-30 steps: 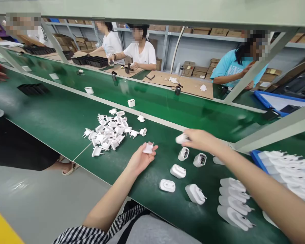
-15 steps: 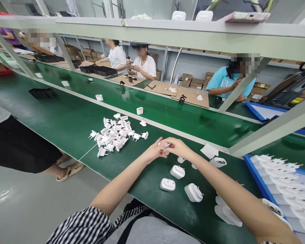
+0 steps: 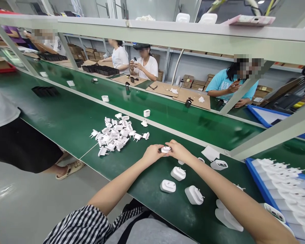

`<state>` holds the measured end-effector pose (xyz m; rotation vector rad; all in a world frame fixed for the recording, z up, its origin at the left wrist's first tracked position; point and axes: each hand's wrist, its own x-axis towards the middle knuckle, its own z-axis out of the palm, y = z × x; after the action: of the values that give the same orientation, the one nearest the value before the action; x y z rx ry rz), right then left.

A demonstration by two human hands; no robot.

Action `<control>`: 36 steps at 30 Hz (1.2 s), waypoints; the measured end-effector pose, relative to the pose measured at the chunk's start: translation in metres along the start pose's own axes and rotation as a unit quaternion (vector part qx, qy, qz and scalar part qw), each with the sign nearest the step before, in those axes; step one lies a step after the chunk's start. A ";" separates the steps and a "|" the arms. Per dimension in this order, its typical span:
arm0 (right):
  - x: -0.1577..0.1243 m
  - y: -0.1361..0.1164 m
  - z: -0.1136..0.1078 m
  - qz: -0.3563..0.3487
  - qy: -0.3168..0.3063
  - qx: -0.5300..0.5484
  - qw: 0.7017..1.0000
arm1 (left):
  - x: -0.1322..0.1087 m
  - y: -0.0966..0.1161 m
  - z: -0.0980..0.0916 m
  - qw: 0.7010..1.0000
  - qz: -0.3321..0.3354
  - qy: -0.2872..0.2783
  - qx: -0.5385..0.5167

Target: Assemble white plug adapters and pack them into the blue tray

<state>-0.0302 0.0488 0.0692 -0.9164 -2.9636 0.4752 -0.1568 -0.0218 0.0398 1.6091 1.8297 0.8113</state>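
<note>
A white charger with a plug face [image 3: 165, 149] is gripped between my two hands above the green bench. My left hand [image 3: 152, 153] closes on its left side, and my right hand [image 3: 178, 151] holds the opposite side with fingertips and thumb. Just below my hands stand several white chargers, among them one with its pins up [image 3: 178, 173], another nearer the edge [image 3: 168, 186] and a larger-looking one [image 3: 194, 195]. To the left lies a heap of white plug heads [image 3: 114, 134]. An open white charger housing [image 3: 219, 164] rests right of my right forearm.
A blue-rimmed tray [image 3: 263, 186] full of white chargers sits at the right. Past the pale divider runs a green conveyor belt [image 3: 127, 96] carrying spaced parts. Coworkers sit beyond it, and a person in a black skirt [image 3: 27, 145] stands at left. A shelf beam [image 3: 152, 32] crosses overhead.
My hands have turned the piece, so its plug face now shows upward between my fingers. The fingers of both hands have moved apart to either side of it.
</note>
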 end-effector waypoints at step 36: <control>0.009 -0.010 -0.037 0.051 -0.163 -0.066 0.983 | 0.037 -0.012 -0.048 0.975 -0.164 0.085 0.125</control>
<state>-0.0403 0.0564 0.1071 -1.1067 -3.2887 0.4773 -0.2052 0.0100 0.0618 1.3577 2.3201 0.6015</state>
